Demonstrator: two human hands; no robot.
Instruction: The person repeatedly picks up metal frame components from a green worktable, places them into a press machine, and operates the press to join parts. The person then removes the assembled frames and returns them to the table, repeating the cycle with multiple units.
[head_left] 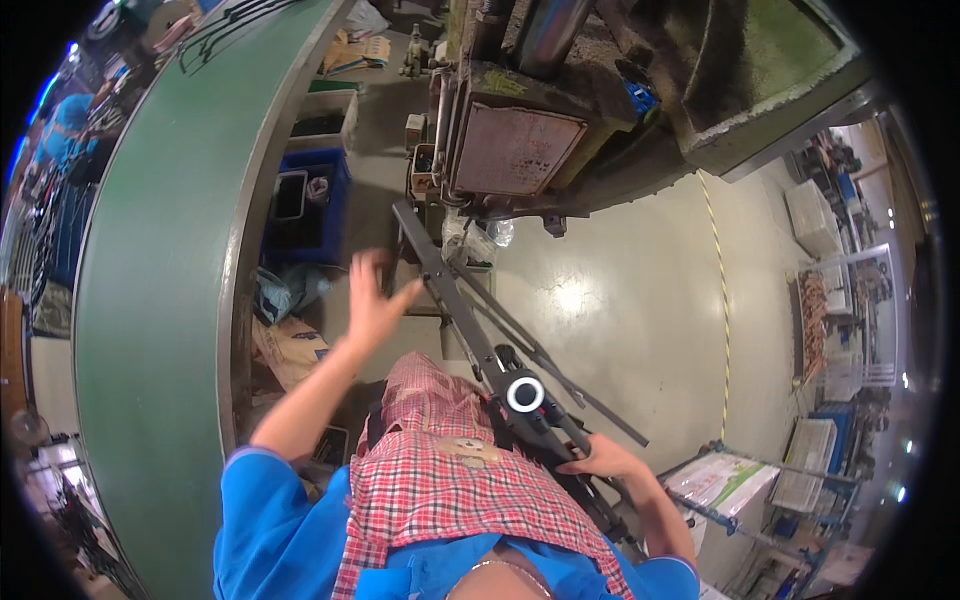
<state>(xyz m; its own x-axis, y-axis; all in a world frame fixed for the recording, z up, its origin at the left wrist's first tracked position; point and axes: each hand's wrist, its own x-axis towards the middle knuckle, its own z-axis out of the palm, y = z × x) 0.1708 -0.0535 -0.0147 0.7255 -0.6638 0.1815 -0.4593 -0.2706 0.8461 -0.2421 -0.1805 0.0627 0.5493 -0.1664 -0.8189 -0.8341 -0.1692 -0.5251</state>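
A long black metal frame (462,318) of several bars slants across my lap, from beside the machine down to my right side. A round black hub with a white ring (525,394) sits on it. My right hand (608,460) grips the lower part of this frame, with the thumb on top and some fingers hidden beneath. Near the frame's upper end, my left hand (375,308) is raised with fingers spread, holding nothing. Its thumb tip is close to the bar; whether they touch I cannot tell.
A heavy, worn machine (520,150) stands ahead. On the left runs a long green-topped table (160,300), with a blue crate (335,240) and a paper sack (290,350) beside it. A wheeled rack (720,525) is at right, past a yellow-black floor line (722,300).
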